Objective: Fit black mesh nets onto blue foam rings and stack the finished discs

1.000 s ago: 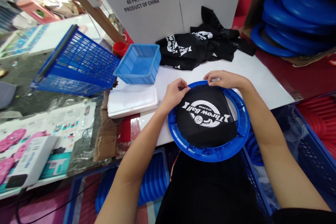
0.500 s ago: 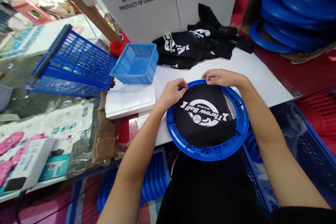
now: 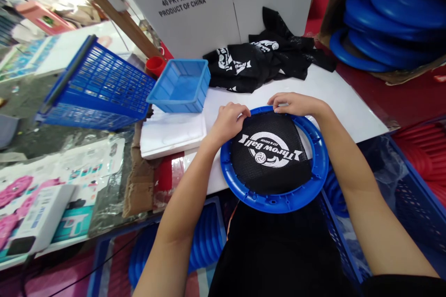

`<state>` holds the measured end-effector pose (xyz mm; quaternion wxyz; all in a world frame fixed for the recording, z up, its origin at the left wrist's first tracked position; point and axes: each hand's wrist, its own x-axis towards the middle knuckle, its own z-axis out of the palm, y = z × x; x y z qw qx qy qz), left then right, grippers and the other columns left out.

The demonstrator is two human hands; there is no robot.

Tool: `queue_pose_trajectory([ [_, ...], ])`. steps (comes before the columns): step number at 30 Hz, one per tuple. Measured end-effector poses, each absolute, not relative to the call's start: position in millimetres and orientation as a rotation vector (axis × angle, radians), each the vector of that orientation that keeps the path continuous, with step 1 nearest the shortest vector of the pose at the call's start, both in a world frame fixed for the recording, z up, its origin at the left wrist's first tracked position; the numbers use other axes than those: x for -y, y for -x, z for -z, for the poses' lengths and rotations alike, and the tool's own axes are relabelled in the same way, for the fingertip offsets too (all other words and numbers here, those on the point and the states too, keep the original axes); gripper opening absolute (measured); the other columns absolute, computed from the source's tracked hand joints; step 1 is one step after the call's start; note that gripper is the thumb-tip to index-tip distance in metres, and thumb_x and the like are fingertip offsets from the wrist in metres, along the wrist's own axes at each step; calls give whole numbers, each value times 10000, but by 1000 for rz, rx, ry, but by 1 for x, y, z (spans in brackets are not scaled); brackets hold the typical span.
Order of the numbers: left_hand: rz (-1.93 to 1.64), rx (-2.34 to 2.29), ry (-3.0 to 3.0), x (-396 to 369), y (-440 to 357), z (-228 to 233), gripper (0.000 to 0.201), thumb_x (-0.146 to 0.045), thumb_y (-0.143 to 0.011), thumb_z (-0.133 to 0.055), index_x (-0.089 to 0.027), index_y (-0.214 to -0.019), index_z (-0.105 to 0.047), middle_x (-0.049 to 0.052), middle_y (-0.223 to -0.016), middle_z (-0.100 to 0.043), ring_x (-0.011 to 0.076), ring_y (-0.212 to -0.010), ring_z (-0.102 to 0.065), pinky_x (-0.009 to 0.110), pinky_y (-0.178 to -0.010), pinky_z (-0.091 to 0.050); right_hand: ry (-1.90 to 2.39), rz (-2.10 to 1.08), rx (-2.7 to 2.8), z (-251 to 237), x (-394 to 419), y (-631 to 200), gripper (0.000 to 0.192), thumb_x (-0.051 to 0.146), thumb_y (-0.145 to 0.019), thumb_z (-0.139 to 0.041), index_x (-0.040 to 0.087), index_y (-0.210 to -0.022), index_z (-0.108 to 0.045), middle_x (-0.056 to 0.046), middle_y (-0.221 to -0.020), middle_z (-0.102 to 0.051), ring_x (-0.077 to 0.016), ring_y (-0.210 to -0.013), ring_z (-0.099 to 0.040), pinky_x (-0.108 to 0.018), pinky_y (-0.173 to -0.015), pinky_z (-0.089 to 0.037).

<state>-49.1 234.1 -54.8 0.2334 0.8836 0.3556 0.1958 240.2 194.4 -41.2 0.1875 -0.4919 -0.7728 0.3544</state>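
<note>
A blue plastic ring (image 3: pixel 234 181) lies tilted at the table's front edge, close to my body. Across its inside is a black mesh net (image 3: pixel 268 174) printed "Throw Ball"; an open gap shows between net and ring on the right. At the ring's upper left, my left hand (image 3: pixel 230 123) pinches the net's edge against the rim. My right hand (image 3: pixel 291 103) is closed on the net's far edge at the top of the ring. The fingertips of both hands are partly hidden.
More black mesh nets (image 3: pixel 258 62) lie heaped against a white carton (image 3: pixel 195 23). A small blue bin (image 3: pixel 181 86) and a blue basket (image 3: pixel 101 88) stand to the left. Several blue rings (image 3: pixel 393 23) are stacked in a box at the right, and red rings (image 3: pixel 423 158) sit below.
My left hand has shifted very slightly to the right along the rim, its fingers a little more curled. My right hand and the ring stay almost where they were.
</note>
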Motion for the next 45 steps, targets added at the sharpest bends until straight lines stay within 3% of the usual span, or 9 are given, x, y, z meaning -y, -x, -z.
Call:
queue_pose_trajectory([
  [9,-520,-874,-2462,-235,51,57,252,-137,-917,-526,-234,-931,-758,75,-1034,-777,275,-1033,-664,449,-1005,-471,1361,-1001,2171,44,-195,-242,232,451,-890,-628,228,-864,-687,-82,-1381,-671,-294,-1268,-603,-501,-1184,-429],
  [15,-564,-908,-2375,-232,59,55,140,-314,-921,-676,-229,-917,-787,81,-1019,-750,264,-1013,-677,441,-1002,-514,1339,-1023,2177,46,-197,-242,243,464,-898,-630,230,-845,-671,-88,-1357,-679,-287,-1258,-610,-501,-1189,-435],
  [20,-576,-970,-2263,-230,59,56,88,-290,-890,-729,-241,-880,-801,71,-988,-759,243,-960,-685,397,-925,-539,1343,-1015,2185,45,-197,-241,244,462,-901,-614,230,-845,-664,-95,-1358,-675,-291,-1259,-609,-500,-1187,-436],
  [30,-472,-943,-2413,-227,62,59,158,-292,-939,-678,-242,-887,-818,95,-1064,-749,291,-1047,-663,481,-1037,-497,1377,-999,2178,44,-195,-241,215,432,-890,-621,226,-865,-679,-90,-1378,-670,-287,-1249,-611,-489,-1183,-439],
  [35,-451,-972,-2560,-221,61,58,245,-312,-1007,-598,-217,-958,-819,122,-1090,-749,316,-1081,-654,509,-1051,-482,1394,-975,2187,43,-194,-239,179,381,-891,-600,220,-857,-671,-95,-1374,-668,-289,-1240,-615,-485,-1169,-446],
  [40,-558,-937,-2540,-225,47,54,254,-316,-1030,-584,-194,-1147,-773,113,-1152,-758,274,-1116,-678,449,-1056,-523,1388,-929,2208,44,-195,-239,164,356,-894,-603,212,-867,-678,-103,-1346,-679,-281,-1215,-625,-480,-1143,-466],
  [45,-489,-845,-2411,-220,31,50,249,-255,-1017,-595,-192,-1184,-769,90,-1216,-785,254,-1152,-712,428,-1089,-530,1334,-913,2191,43,-194,-230,209,373,-923,-591,204,-946,-711,-93,-1239,-731,-263,-1136,-656,-439,-1068,-494],
])
